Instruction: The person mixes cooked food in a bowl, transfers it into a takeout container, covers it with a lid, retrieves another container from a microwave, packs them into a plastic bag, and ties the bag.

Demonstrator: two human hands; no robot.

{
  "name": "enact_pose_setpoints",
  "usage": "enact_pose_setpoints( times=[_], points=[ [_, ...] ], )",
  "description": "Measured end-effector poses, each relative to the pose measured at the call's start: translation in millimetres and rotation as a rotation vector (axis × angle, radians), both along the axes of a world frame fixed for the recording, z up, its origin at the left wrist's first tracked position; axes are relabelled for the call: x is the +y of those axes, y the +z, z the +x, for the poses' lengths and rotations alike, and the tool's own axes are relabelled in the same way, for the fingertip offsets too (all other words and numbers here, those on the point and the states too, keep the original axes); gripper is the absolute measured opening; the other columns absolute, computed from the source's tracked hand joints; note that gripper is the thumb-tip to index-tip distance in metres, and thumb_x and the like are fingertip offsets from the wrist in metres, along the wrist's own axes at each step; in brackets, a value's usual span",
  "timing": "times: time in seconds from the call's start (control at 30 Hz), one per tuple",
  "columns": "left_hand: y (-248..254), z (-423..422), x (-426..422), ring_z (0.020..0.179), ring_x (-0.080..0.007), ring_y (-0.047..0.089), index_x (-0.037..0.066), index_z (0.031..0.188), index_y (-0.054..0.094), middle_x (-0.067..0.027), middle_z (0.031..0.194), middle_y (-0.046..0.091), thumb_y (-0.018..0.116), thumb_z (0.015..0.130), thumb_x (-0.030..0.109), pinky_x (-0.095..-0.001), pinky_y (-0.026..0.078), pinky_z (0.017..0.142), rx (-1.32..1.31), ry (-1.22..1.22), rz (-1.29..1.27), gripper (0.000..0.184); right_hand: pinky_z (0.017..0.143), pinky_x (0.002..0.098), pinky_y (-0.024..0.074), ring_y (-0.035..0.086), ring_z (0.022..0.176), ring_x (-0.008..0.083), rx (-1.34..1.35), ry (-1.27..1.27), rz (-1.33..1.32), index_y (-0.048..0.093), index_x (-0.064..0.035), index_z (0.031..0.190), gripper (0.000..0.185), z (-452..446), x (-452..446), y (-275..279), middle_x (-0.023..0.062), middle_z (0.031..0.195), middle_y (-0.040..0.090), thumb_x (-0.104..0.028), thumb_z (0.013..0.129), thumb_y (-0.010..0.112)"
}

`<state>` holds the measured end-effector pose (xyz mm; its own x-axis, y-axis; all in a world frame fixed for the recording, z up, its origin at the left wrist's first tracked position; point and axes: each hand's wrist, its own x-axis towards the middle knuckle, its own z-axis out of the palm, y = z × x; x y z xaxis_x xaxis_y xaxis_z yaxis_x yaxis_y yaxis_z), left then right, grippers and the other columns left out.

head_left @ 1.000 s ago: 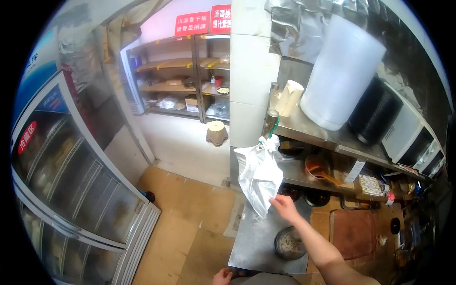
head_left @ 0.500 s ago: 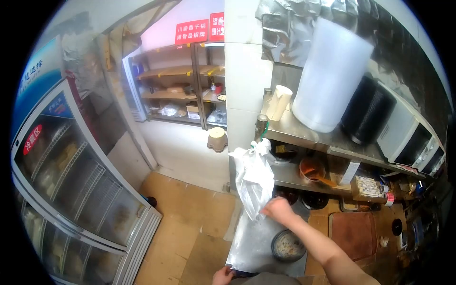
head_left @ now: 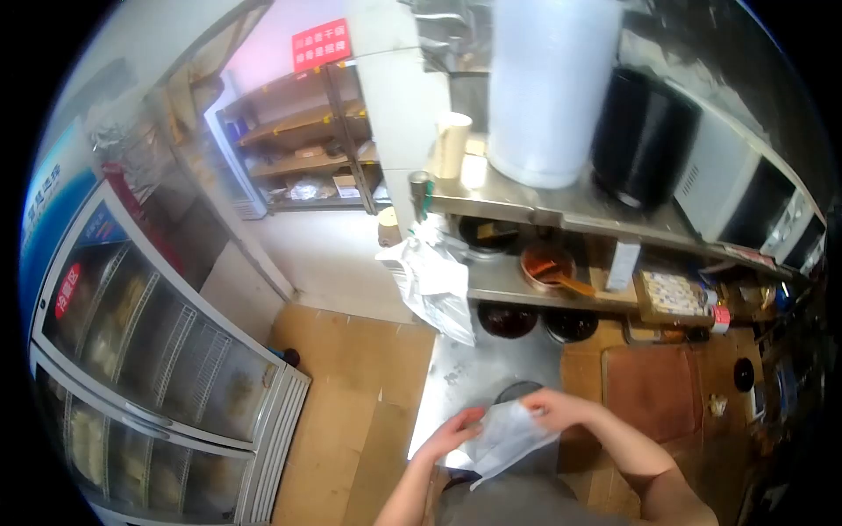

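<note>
A thin white plastic bag (head_left: 509, 438) is stretched between my hands, low in front of my body. My right hand (head_left: 551, 409) grips its upper right edge. On the other side, my left hand (head_left: 454, 433) has its fingers closed at the bag's left edge. Behind the bag, a round dark-rimmed container (head_left: 517, 391) on the steel counter (head_left: 456, 373) is mostly covered from sight. A bunch of white plastic bags (head_left: 431, 285) hangs from the shelf corner, beyond my hands.
Dark pots (head_left: 507, 319) stand at the counter's back. Above are a bowl of red sauce (head_left: 545, 263), a tall white bucket (head_left: 553, 96), a black cylinder (head_left: 645, 136) and a microwave (head_left: 745, 193). A brown board (head_left: 651, 393) lies right; a glass-door fridge (head_left: 167, 342) stands left.
My right hand has come back from the hanging bunch with a plastic bag. My left hand has risen from the counter's front edge to the bag. The view has shifted right and down.
</note>
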<state>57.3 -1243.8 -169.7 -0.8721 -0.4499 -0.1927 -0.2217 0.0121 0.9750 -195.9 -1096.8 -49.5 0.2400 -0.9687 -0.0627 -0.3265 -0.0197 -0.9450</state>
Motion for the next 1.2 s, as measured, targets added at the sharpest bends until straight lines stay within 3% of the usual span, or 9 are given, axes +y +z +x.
enact_pose_setpoints(
  times=[0.2, 0.3, 0.43, 0.53, 0.63, 0.83, 1.03, 1.1, 1.2],
  points=[
    [-6.3, -42.0, 24.6, 0.097, -0.0038, 0.061, 0.009, 0.134, 0.059, 0.0037, 0.113, 0.067, 0.066, 0.098, 0.024, -0.0236, 0.05, 0.082, -0.298, -0.195, 0.65, 0.039, 0.07, 0.0253, 0.0431, 0.046, 0.08, 0.0061, -0.116, -0.134, 0.086, 0.055, -0.0039, 0.086, 0.009, -68.1, 47.4, -13.5, -0.0046, 0.082, 0.054, -0.006, 0.092, 0.062],
    [-16.1, -53.5, 43.9, 0.096, -0.0099, 0.064, 0.003, 0.133, 0.058, -0.0034, 0.118, 0.067, 0.069, 0.096, 0.02, -0.0255, 0.051, 0.079, -0.189, -0.257, 0.916, 0.042, 0.073, 0.0245, 0.0437, 0.047, 0.081, 0.0053, -0.116, -0.157, 0.117, 0.057, -0.0046, 0.088, 0.008, -95.4, 67.5, -22.5, -0.0048, 0.083, 0.055, -0.006, 0.092, 0.063],
    [-30.4, -64.0, 71.1, 0.09, -0.0129, 0.068, -0.001, 0.124, 0.063, -0.0044, 0.108, 0.071, 0.07, 0.096, 0.017, -0.0272, 0.053, 0.077, -0.139, -0.135, 0.902, 0.035, 0.075, 0.0294, 0.0464, 0.055, 0.082, 0.0115, 0.011, -0.298, 0.068, 0.058, -0.0059, 0.092, 0.007, -120.8, 85.2, -38.9, 0.0003, 0.085, 0.06, -0.009, 0.09, 0.064],
    [-14.8, -78.1, 95.3, 0.085, -0.0102, 0.069, 0.001, 0.113, 0.07, -0.0001, 0.095, 0.073, 0.07, 0.095, 0.012, -0.0242, 0.054, 0.073, -0.15, 0.034, 0.656, 0.022, 0.074, 0.034, 0.0513, 0.065, 0.083, 0.0232, 0.838, -1.054, -0.451, 0.062, -0.0065, 0.093, 0.013, -118.7, 90.8, -41.5, 0.0098, 0.087, 0.065, -0.015, 0.086, 0.069],
    [6.3, -107.3, 125.0, 0.075, -0.0076, 0.065, 0.002, 0.099, 0.075, 0.0027, 0.081, 0.071, 0.076, 0.09, 0.013, -0.024, 0.051, 0.065, -0.005, 0.171, 0.511, 0.014, 0.064, 0.0303, 0.0499, 0.061, 0.07, 0.0123, 0.052, -0.638, -0.048, 0.066, -0.0062, 0.087, 0.024, -77.6, 96.2, -62.9, 0.0034, 0.078, 0.067, -0.028, 0.089, 0.076],
    [22.3, -124.6, 129.4, 0.058, -0.012, 0.052, 0.0, 0.069, 0.065, -0.0078, 0.059, 0.058, 0.087, 0.077, 0.023, -0.0311, 0.044, 0.055, -0.075, -0.167, -0.482, 0.032, 0.055, 0.0294, 0.0425, 0.052, 0.059, 0.0106, 0.053, -0.332, 0.232, 0.067, -0.0026, 0.074, 0.037, -48.6, 113.7, -74.4, 0.0061, 0.061, 0.058, -0.036, 0.088, 0.074],
    [-50.4, -74.6, 40.4, 0.052, -0.0256, 0.052, 0.001, 0.068, 0.062, -0.0133, 0.06, 0.06, 0.08, 0.076, 0.023, -0.0377, 0.044, 0.053, -0.255, 0.349, -0.456, 0.029, 0.079, 0.0477, 0.0559, 0.07, 0.089, 0.0339, 0.876, -0.649, 0.504, 0.074, -0.0093, 0.095, 0.021, -84.9, 179.9, -87.0, 0.0178, 0.094, 0.071, -0.024, 0.083, 0.066],
    [-35.6, -93.6, 68.2, 0.057, -0.0118, 0.051, 0.004, 0.071, 0.065, -0.0086, 0.062, 0.062, 0.074, 0.088, 0.021, -0.0337, 0.044, 0.056, -0.043, 0.167, -0.414, 0.025, 0.081, 0.0472, 0.0539, 0.067, 0.094, 0.033, 1.068, -0.865, 0.065, 0.07, -0.0092, 0.106, 0.03, -68.8, 182.6, -106.2, 0.0131, 0.099, 0.067, -0.026, 0.082, 0.066],
    [-44.2, -106.5, 86.8, 0.067, -0.01, 0.056, 0.005, 0.084, 0.067, -0.0039, 0.075, 0.067, 0.073, 0.092, 0.023, -0.0303, 0.047, 0.062, -0.02, -0.107, -0.005, 0.021, 0.087, 0.0458, 0.053, 0.064, 0.1, 0.0355, 0.847, -0.743, 0.112, 0.066, -0.008, 0.108, 0.027, -52.8, 161.9, -121.2, 0.0175, 0.104, 0.062, -0.023, 0.086, 0.064]
  ],
)
